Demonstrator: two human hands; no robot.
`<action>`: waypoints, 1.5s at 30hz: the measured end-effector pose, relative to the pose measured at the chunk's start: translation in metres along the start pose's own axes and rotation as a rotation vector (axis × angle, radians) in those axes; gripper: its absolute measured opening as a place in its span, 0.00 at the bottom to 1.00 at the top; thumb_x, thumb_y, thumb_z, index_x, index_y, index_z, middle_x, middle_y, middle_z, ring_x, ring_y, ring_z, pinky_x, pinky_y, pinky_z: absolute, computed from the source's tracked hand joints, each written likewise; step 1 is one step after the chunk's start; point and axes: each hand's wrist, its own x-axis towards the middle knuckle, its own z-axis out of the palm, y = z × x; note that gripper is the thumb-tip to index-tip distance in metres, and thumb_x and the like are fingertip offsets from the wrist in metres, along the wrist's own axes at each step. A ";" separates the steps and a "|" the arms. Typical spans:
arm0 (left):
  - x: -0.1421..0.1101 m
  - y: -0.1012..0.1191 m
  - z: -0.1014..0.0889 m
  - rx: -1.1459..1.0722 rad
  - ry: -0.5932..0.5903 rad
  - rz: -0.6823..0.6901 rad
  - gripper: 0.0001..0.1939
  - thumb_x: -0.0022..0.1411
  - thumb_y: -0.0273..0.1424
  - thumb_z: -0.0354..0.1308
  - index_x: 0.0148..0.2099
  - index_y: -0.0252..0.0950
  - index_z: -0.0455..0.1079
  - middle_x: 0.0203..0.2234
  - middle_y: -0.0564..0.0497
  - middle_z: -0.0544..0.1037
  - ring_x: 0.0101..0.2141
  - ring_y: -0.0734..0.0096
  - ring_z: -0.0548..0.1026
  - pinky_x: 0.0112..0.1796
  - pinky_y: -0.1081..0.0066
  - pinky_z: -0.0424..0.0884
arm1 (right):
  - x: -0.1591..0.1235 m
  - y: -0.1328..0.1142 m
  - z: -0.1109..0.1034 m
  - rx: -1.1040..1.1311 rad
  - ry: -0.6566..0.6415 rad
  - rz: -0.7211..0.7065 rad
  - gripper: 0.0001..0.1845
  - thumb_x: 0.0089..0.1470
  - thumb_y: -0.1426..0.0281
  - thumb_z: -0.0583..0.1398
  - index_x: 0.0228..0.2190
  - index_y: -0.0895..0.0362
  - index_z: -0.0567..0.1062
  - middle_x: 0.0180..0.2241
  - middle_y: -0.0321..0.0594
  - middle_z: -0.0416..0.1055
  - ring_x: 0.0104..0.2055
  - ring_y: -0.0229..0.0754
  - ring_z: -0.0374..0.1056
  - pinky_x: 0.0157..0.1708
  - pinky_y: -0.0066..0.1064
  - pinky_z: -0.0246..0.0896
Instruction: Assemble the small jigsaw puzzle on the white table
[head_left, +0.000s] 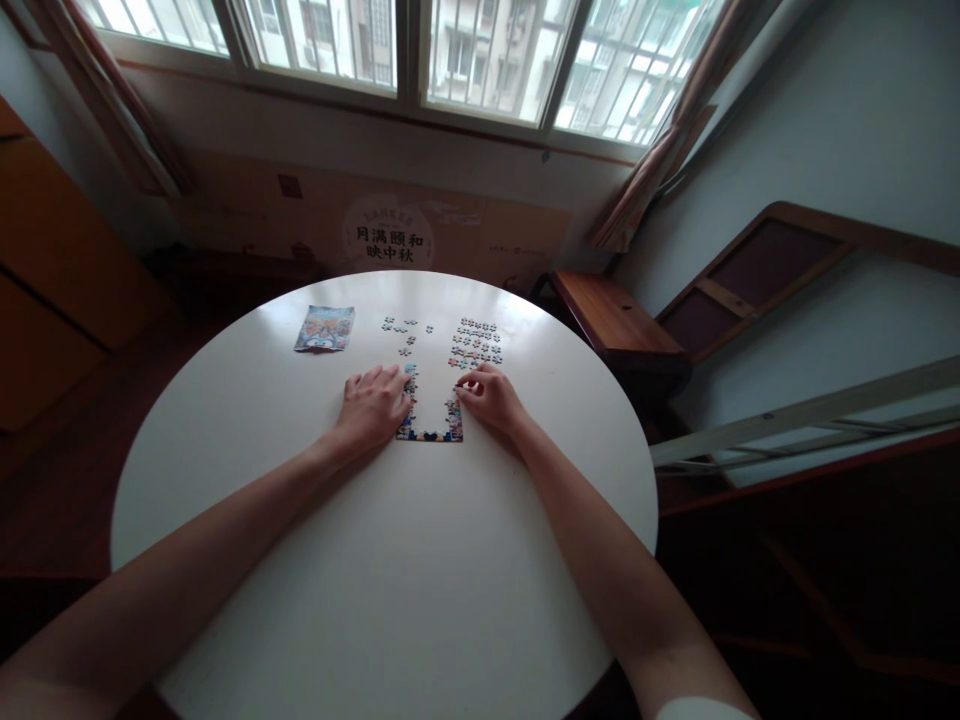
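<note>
A partly joined jigsaw puzzle (430,436) lies on the round white table, forming a U-shaped border with a bare middle. My left hand (373,402) rests beside its left side, fingers spread and lying flat, the fingertips touching that edge. At the top of the right side, my right hand (489,394) pinches a small puzzle piece (459,386) between thumb and forefinger, mostly covered by the fingers. Loose puzzle pieces (477,342) lie in rows just beyond my right hand. A few more scattered pieces (401,329) are above the left side of the border.
A colourful picture sheet (325,329) lies at the far left of the white table (315,590). Beyond the table's right edge stand a wooden stool or bench (611,310) and a wooden frame (772,262) by the wall. Windows and a printed cardboard panel are behind.
</note>
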 end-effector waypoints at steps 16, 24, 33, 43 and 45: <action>0.001 -0.001 0.000 0.001 -0.010 -0.008 0.21 0.66 0.37 0.45 0.58 0.43 0.68 0.59 0.46 0.68 0.59 0.55 0.63 0.56 0.54 0.56 | 0.007 0.001 0.017 0.488 0.130 0.126 0.08 0.47 0.66 0.62 0.29 0.57 0.77 0.31 0.40 0.76 0.30 0.37 0.68 0.32 0.30 0.63; 0.001 0.000 -0.002 -0.002 -0.022 -0.014 0.21 0.66 0.37 0.45 0.58 0.43 0.67 0.59 0.47 0.68 0.59 0.56 0.63 0.56 0.54 0.55 | 0.006 -0.001 0.016 0.484 0.063 0.085 0.07 0.46 0.66 0.64 0.26 0.57 0.76 0.29 0.39 0.75 0.29 0.37 0.68 0.30 0.29 0.62; 0.001 -0.001 -0.001 -0.008 -0.030 -0.014 0.21 0.66 0.37 0.45 0.59 0.43 0.67 0.60 0.47 0.68 0.60 0.56 0.62 0.56 0.53 0.55 | 0.007 -0.002 0.014 0.461 0.018 0.077 0.06 0.47 0.68 0.61 0.28 0.57 0.77 0.29 0.39 0.76 0.29 0.37 0.68 0.31 0.29 0.62; 0.001 -0.001 0.000 -0.015 -0.015 -0.007 0.21 0.66 0.38 0.45 0.59 0.43 0.66 0.59 0.46 0.68 0.59 0.55 0.62 0.56 0.54 0.55 | 0.005 0.003 0.014 0.470 -0.076 0.069 0.09 0.48 0.67 0.60 0.30 0.58 0.78 0.30 0.40 0.76 0.31 0.38 0.69 0.32 0.30 0.63; 0.001 -0.002 0.001 -0.016 -0.017 -0.011 0.21 0.66 0.38 0.45 0.59 0.44 0.67 0.60 0.47 0.67 0.59 0.55 0.62 0.56 0.54 0.55 | 0.005 0.001 0.012 0.461 -0.081 0.072 0.08 0.48 0.68 0.60 0.30 0.58 0.78 0.30 0.39 0.77 0.31 0.38 0.69 0.32 0.30 0.63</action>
